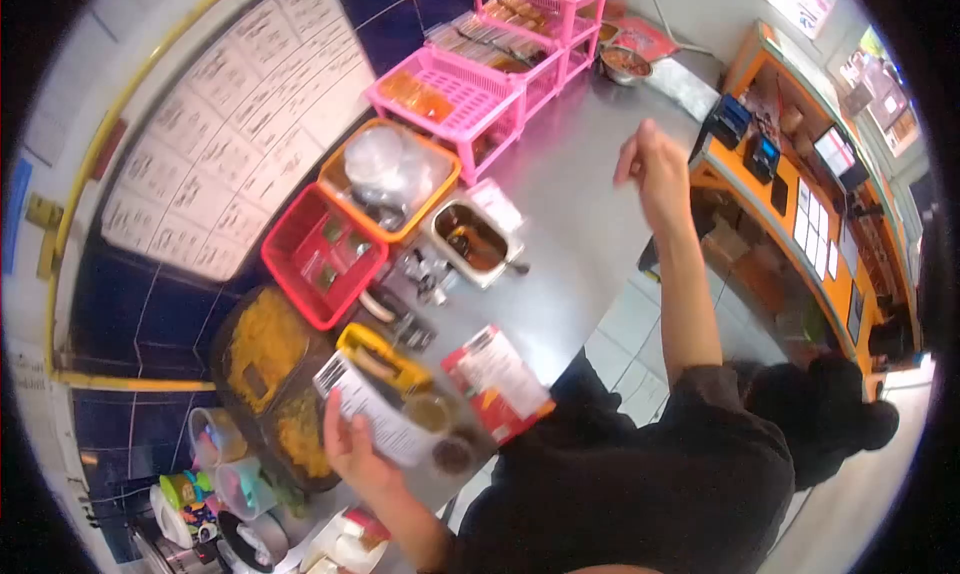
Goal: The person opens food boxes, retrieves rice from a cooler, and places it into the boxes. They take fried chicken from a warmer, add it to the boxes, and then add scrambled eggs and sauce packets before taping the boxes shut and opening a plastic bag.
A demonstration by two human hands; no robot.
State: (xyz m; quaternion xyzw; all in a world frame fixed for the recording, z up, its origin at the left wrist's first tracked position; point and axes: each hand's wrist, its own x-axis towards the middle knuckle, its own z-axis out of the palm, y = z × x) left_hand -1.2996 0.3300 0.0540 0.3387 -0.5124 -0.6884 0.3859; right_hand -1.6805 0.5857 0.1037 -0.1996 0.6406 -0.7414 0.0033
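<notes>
My left hand point(352, 452) holds a white printed slip with a barcode point(375, 414) low over the steel counter point(570, 234). Just beside the slip are a yellow container point(380, 359), two small sauce cups point(432, 412) and a red-and-white packet point(497, 379). My right hand point(650, 169) is raised above the counter's far side with its fingers curled together. Nothing shows in it. A steel tub of brown sauce point(470, 239) with a spoon sits between the two hands.
Black trays of yellow food point(262, 346) lie by the wall. A red basket point(320, 254), an orange basket of plastic lids point(390, 174) and pink racks point(455, 94) line the counter's back. A steel bowl point(625, 64) sits further along. An orange service counter with screens point(765, 159) stands opposite.
</notes>
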